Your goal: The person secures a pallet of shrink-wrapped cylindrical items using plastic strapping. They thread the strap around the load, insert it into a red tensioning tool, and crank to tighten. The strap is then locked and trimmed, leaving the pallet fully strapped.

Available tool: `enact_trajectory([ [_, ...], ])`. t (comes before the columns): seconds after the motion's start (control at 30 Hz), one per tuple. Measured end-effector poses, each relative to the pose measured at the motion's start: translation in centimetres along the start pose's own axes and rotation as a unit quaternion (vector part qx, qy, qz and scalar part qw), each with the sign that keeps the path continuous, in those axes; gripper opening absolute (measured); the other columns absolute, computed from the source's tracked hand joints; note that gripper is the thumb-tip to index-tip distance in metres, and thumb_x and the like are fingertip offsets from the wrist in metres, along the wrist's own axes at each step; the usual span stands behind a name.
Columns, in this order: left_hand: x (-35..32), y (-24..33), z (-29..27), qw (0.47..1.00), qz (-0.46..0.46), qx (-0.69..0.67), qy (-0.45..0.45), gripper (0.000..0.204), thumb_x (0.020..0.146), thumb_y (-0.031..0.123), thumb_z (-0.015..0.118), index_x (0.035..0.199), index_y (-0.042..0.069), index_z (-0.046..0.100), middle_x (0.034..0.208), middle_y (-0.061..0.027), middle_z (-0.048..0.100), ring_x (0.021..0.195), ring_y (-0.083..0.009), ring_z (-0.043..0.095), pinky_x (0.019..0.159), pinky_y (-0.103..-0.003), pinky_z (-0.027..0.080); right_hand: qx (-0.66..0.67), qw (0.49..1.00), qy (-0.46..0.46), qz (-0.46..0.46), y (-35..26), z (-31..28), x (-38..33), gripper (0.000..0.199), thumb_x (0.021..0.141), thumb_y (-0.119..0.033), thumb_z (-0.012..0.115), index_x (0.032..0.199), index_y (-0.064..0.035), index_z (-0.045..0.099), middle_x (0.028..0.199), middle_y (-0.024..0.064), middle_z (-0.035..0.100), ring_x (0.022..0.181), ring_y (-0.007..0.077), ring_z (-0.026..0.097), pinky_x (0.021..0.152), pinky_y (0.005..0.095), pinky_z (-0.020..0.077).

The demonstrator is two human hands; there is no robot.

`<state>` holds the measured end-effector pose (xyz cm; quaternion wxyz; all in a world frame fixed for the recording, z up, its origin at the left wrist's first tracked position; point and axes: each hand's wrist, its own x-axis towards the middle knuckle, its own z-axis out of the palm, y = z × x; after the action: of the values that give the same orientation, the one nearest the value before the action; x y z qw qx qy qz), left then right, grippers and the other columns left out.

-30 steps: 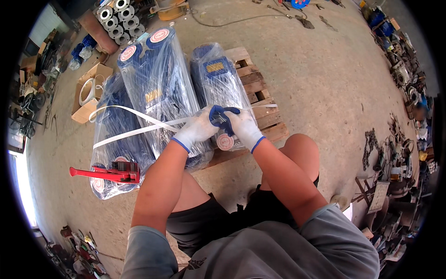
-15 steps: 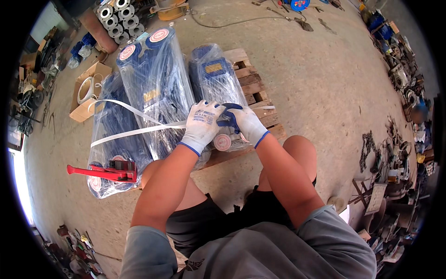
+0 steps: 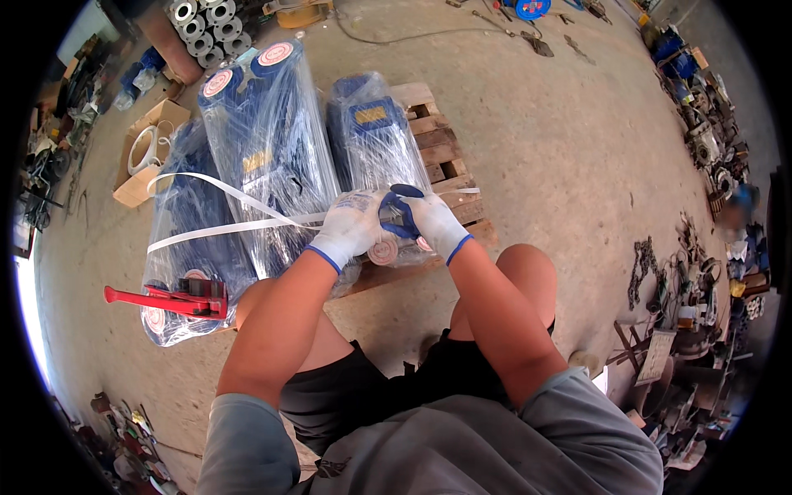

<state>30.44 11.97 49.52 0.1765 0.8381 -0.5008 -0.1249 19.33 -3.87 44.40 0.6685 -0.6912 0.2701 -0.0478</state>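
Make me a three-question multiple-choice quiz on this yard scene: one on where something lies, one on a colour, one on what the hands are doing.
1. Where does the red tool lie?
A. on the end of a wrapped bundle to the person's left
B. in the cardboard box
C. on the bare floor to the right

2. What colour is the strap running across the wrapped bundles?
A. black
B. white
C. orange

3. What are the left hand and right hand doing?
A. resting on the knees
B. lifting the pallet
C. both gripping a blue-handled tool

Answers: 1 A, the red tool rests on the nearest end of the left bundle. 2 B, the strap shows white against the blue goods under clear film. 3 C, both gloved hands close around the blue handles at the bundle on the wooden pallet.
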Motion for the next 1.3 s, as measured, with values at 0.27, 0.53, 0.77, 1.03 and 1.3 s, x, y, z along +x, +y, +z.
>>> enact_trajectory([
  [0.27,0.8,-0.7,1.6,0.995,0.072,0.047,0.049,0.042,0.09,0.036,0.076,0.125,0.013,0.07,0.114,-0.0109,0.074,0.107,-0.0315,0.072,0.094,-0.044,0.056,0.188,0.97,-0.104,0.118,-3.9,-2.1,-1.2,0.036,0.105,-0.003,0.052,0.141,0.0001,0.059,0.113,0.0125,0.077,0.099,0.0172,0.077,0.066,0.0274,0.0548],
  [0.53,1.4,-0.2,1.8,1.0,0.024,0.008,0.014,0.039,0.097,0.04,0.067,0.125,0.012,0.069,0.118,-0.013,0.073,0.112,-0.0332,0.07,0.097,-0.044,0.055,0.208,0.96,-0.037,0.183,-3.1,-0.8,-1.3,0.028,0.102,-0.02,0.061,0.121,-0.0021,0.072,0.102,0.0079,0.078,0.079,0.014,0.072,0.059,0.0264,0.0473],
  [0.77,1.4,-3.0,3.4,0.997,0.005,-0.073,-0.018,0.034,0.098,0.035,0.065,0.122,0.013,0.07,0.114,-0.0201,0.073,0.106,-0.04,0.071,0.09,-0.05,0.057,-0.318,0.948,-0.005,-0.029,-2.1,-2.1,-1.8,0.054,0.096,-0.045,0.07,0.134,-0.0073,0.066,0.117,0.0223,0.074,0.113,0.0389,0.07,0.099,0.0431,0.0546],
  [1.03,1.9,-2.1,1.7,0.994,-0.031,-0.073,-0.071,0.044,0.091,0.034,0.076,0.126,0.011,0.065,0.115,-0.0206,0.07,0.114,-0.0401,0.067,0.095,-0.049,0.056,-0.504,0.83,-0.096,-0.221,-6.0,-3.8,-0.4,0.044,0.081,-0.021,0.082,0.122,-0.01,0.071,0.114,0.0131,0.07,0.107,0.0349,0.069,0.093,0.0444,0.0555],
  [1.3,2.0,-2.3,2.1,0.993,0.0,-0.078,-0.092,0.049,0.091,0.04,0.074,0.129,0.009,0.063,0.123,-0.0212,0.07,0.112,-0.0409,0.068,0.094,-0.05,0.057,-0.524,0.791,-0.156,-0.274,-5.7,-4.4,1.1,0.043,0.081,-0.023,0.082,0.118,-0.0065,0.068,0.112,0.0135,0.069,0.108,0.0355,0.068,0.093,0.0444,0.056],
])
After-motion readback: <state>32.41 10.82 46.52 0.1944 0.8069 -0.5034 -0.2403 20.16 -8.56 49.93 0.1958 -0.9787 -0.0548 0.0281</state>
